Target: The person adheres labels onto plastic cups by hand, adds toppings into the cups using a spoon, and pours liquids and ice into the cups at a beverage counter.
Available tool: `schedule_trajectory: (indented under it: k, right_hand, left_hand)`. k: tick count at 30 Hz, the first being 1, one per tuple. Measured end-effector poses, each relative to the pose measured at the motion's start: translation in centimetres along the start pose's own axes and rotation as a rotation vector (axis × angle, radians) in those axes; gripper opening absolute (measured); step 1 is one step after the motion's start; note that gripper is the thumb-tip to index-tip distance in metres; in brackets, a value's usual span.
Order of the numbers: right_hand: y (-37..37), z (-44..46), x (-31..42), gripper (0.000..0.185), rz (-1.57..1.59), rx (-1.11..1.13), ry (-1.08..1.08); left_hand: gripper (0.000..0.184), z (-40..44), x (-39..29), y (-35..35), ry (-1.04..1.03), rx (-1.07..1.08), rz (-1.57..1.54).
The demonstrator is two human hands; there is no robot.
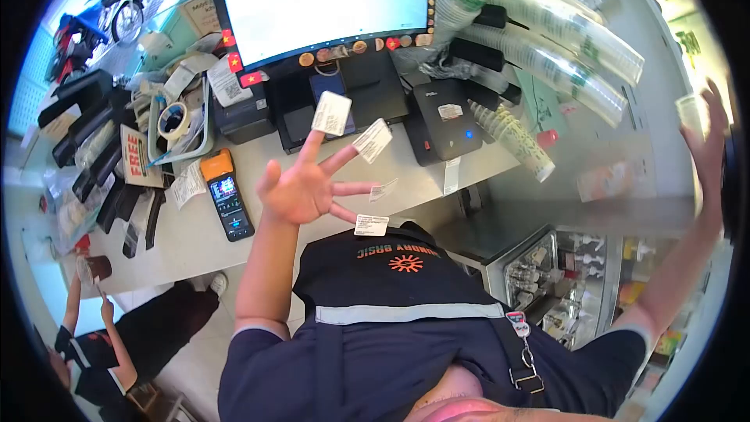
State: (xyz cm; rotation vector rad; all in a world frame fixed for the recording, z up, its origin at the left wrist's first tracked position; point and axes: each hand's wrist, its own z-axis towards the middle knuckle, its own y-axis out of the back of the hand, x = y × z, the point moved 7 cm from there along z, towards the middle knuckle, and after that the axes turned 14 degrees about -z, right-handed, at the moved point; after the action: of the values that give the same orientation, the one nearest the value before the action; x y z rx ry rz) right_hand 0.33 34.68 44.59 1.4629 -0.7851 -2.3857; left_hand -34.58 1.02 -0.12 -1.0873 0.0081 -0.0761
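Four labels [332, 114] clung to the widespread fingers of the left hand [299, 187] as the right hand [710, 144], stretched far out, held a clear cup [691, 115]; fetching it seemed underway, and bringing it in called for a gentle grip.

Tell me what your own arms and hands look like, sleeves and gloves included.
Short, dark navy sleeves with pale edging leave both forearms bare. The left hand and right hand are ungloved; no watch or bracelet shows.
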Motion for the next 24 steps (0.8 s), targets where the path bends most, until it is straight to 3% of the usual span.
schedule_trajectory:
  k: [2, 4, 7, 10, 12, 14, 15, 19, 21, 24]
  right_hand:
    - [4.6, -3.2, 4.1, 0.060, 0.262, -0.248, -0.157]
    - [5.7, -4.6, 14.9, 0.050, 0.667, -0.286, -0.252]
    - [7.0, -4.6, 34.9, 0.041, 1.218, -0.252, 0.057]
    - [8.3, -5.2, 47.8, 0.036, 1.503, -0.246, 0.292]
    - [8.3, -6.2, 49.3, 0.032, 1.581, -0.218, 0.307]
    - [7.7, -8.4, 51.0, 0.020, 1.693, 0.192, 0.552]
    - [7.4, -9.0, 50.5, 0.012, 1.623, 0.218, 0.591]
    - [8.3, -9.8, 49.8, 0.014, 1.701, 0.098, 0.583]
    - [8.8, -10.3, 50.2, 0.016, 1.595, 0.084, 0.668]
    - [9.3, -10.3, 50.0, 0.009, 1.557, -0.037, 0.562]
  left_hand:
    - [0.088, 1.6, -0.8, 0.2, 0.029, 0.012, -0.027]
    - [0.090, 3.7, -0.9, 1.1, 0.131, -0.038, 0.069]
    - [0.091, 7.2, -0.5, 2.4, 0.276, -0.098, 0.055]
    - [0.092, 10.4, 2.4, 2.4, 0.408, -0.212, 0.043]
    - [0.095, 10.5, 5.7, 3.7, 0.507, -0.380, -0.002]
    - [0.095, 9.7, 9.2, 4.4, 0.547, -0.452, -0.039]
    - [0.094, 9.2, 10.6, 4.7, 0.579, -0.442, -0.103]
    - [0.096, 9.5, 13.5, 5.7, 0.618, -0.404, -0.161]
    - [0.097, 9.2, 13.8, 5.9, 0.624, -0.425, -0.153]
    - [0.099, 8.9, 14.3, 6.0, 0.641, -0.443, -0.154]
